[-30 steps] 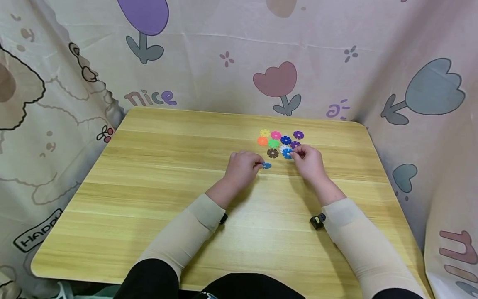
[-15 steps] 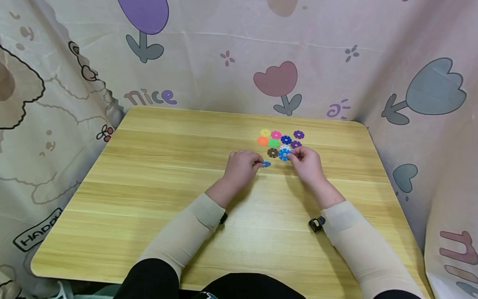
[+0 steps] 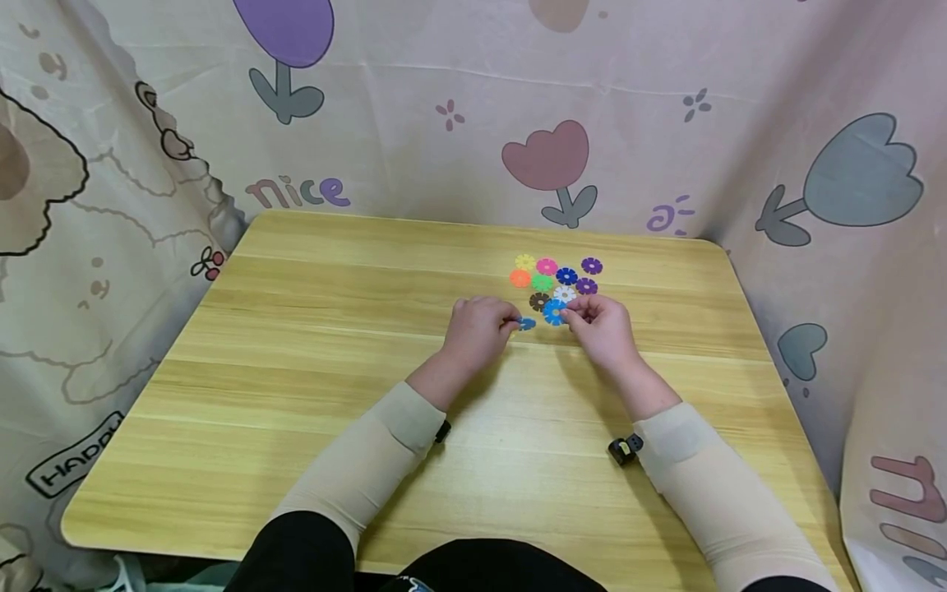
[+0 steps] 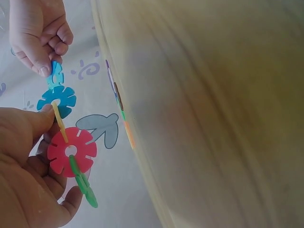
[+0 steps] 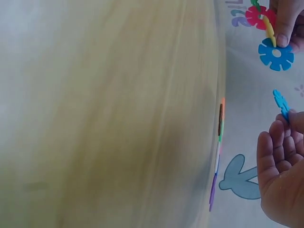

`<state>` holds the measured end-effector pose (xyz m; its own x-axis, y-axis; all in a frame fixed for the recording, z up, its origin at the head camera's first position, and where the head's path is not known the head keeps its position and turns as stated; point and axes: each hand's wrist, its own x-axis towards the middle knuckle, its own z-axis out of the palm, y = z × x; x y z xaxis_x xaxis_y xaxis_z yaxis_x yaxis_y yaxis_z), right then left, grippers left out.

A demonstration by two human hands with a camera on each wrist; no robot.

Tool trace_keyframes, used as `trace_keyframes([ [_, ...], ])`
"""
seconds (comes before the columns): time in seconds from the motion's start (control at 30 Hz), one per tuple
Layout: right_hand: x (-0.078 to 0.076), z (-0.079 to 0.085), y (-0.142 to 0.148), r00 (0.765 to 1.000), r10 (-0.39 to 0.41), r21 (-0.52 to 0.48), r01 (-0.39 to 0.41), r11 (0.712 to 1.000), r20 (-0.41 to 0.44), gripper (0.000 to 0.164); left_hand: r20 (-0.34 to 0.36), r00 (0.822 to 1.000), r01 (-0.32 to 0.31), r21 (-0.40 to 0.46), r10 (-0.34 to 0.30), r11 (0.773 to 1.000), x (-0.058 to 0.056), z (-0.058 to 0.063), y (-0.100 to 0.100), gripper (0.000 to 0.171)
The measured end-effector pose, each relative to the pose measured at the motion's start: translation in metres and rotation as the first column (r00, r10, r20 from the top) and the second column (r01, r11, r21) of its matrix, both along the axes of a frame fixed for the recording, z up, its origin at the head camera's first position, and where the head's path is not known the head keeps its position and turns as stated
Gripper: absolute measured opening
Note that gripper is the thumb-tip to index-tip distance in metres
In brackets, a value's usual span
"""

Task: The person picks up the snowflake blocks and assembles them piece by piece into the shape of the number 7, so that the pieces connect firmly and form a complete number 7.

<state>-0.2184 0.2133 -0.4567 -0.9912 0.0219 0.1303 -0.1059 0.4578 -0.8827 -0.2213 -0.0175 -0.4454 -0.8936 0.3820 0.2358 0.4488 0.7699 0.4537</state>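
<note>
My left hand [image 3: 481,333] pinches a short chain of slotted plastic snowflake discs near its blue end. In the left wrist view the chain runs from a blue disc [image 4: 69,100] through an edge-on yellow disc [image 4: 61,124] and a red disc [image 4: 84,147] to a green disc [image 4: 84,184]. Between thumb and fingers my right hand [image 3: 605,329] holds a light blue snowflake disc [image 3: 552,312] by its edge. In the right wrist view a small gap separates the light blue disc [image 5: 280,100] from the chain's blue disc [image 5: 270,61].
Just beyond the hands, several loose discs lie flat on the wooden table [image 3: 333,329], among them orange [image 3: 520,279], brown [image 3: 538,302], white [image 3: 565,293] and purple [image 3: 586,286] ones. A patterned curtain [image 3: 407,164] hangs behind the table and along its sides.
My right hand has moved left and slightly toward me with the light blue disc, closer to the chain. My left hand has stayed almost still.
</note>
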Motion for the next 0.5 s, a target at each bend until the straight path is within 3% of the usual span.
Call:
trace_keyframes([
  [0.5, 0.0064, 0.0016, -0.0074, 0.998, 0.052, -0.06, -0.051, 0.997, 0.016, 0.021, -0.006, 1.0, 0.001, -0.009, -0.001, 1.0, 0.0007, 0.0009, 0.0006, 0.01],
])
